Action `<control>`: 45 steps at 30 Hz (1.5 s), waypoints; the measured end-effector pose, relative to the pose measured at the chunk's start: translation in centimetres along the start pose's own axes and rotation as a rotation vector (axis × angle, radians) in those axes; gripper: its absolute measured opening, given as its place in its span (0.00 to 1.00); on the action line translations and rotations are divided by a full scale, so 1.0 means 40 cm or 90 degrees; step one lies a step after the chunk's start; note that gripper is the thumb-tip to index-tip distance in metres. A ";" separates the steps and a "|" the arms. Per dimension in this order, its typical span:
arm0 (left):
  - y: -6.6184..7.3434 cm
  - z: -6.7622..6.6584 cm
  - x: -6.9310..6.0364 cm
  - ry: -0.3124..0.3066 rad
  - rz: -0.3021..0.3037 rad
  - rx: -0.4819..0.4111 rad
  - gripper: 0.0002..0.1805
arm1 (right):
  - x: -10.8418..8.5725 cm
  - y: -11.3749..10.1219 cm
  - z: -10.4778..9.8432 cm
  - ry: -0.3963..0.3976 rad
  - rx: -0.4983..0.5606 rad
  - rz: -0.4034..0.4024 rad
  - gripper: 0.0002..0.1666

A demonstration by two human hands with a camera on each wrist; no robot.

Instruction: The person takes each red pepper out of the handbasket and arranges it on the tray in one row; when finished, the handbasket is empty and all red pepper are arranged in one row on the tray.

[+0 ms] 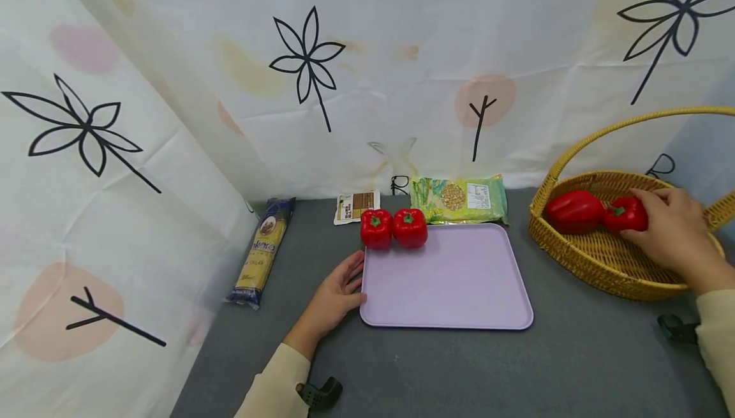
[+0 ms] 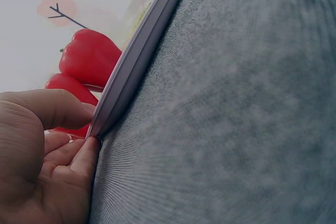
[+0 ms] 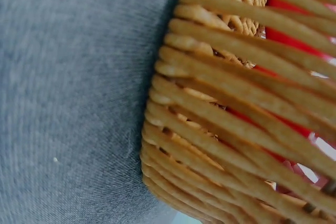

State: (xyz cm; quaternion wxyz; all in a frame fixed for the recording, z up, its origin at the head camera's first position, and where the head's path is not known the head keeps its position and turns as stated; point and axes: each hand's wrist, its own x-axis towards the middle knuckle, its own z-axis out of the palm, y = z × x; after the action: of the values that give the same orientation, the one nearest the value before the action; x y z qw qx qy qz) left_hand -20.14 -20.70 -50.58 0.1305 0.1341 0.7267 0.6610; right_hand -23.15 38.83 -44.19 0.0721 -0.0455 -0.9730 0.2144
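Observation:
A lilac tray (image 1: 453, 290) lies on the dark grey tabletop with two red bell peppers (image 1: 410, 228) side by side at its far left corner. My left hand (image 1: 335, 290) is at the tray's left edge, thumb and fingertips touching the rim; the left wrist view shows this contact close up at the tray rim (image 2: 131, 61). On the right, inside a wicker basket (image 1: 603, 277), my right hand (image 1: 672, 233) grips a red bell pepper (image 1: 626, 215). Beside it in the basket lies another red pepper (image 1: 574, 211). The right wrist view shows mostly basket weave (image 3: 226, 103), hiding the right hand.
Behind the tray lie a green and yellow packet (image 1: 459, 200) and a small white and brown packet (image 1: 357, 206). A long pasta packet (image 1: 264, 252) lies to the left. The basket's tall handle (image 1: 580, 143) arches over it. A patterned cloth hangs behind and at the left.

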 end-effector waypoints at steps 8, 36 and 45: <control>0.001 -0.001 0.001 0.002 0.006 0.001 0.49 | 0.002 -0.009 -0.002 0.008 -0.031 0.013 0.44; -0.001 0.004 -0.002 -0.001 0.006 0.002 0.49 | -0.031 -0.022 -0.039 0.057 0.220 0.030 0.53; -0.001 0.004 -0.003 0.002 -0.002 -0.004 0.50 | -0.034 -0.032 -0.040 0.046 0.258 0.012 0.52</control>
State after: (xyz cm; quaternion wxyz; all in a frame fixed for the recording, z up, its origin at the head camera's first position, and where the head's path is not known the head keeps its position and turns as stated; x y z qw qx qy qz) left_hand -19.97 -20.59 -50.61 0.1308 0.1316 0.7248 0.6635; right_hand -21.62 38.18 -42.38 0.1126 -0.0471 -0.9064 0.4045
